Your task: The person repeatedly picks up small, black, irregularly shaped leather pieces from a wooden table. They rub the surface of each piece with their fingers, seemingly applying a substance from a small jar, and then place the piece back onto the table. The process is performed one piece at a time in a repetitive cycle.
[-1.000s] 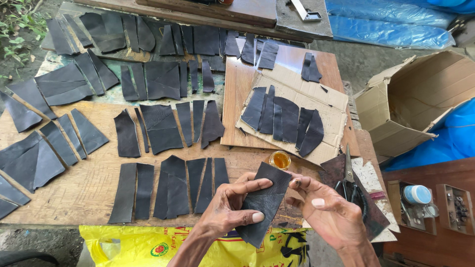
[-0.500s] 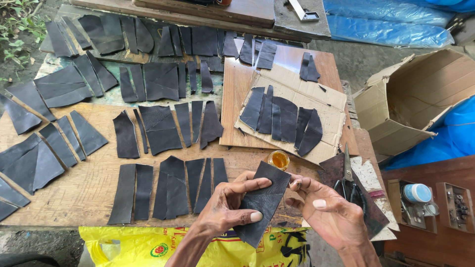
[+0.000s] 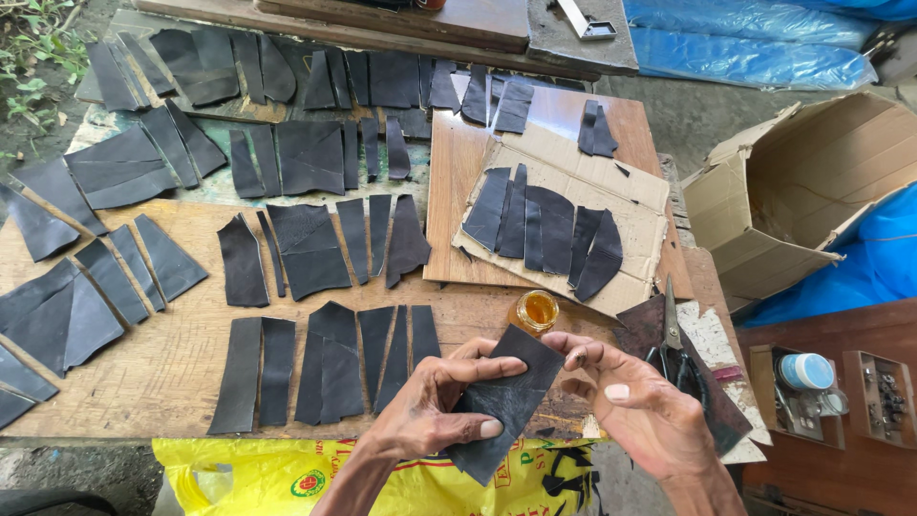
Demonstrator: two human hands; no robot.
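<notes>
Your left hand (image 3: pixel 435 406) pinches the dark leather piece (image 3: pixel 504 401) between thumb and fingers, holding it just left of your right hand (image 3: pixel 635 401), whose loosely curled fingertips touch its upper right edge.

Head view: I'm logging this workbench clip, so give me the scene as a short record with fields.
left hand: left hand pinches black leather piece, thumb on top
right hand: right hand beside the piece, fingers at its right edge
nearby: small jar of amber liquid, scissors
surface: wooden table covered in cut black pieces
right side: open cardboard box
</notes>
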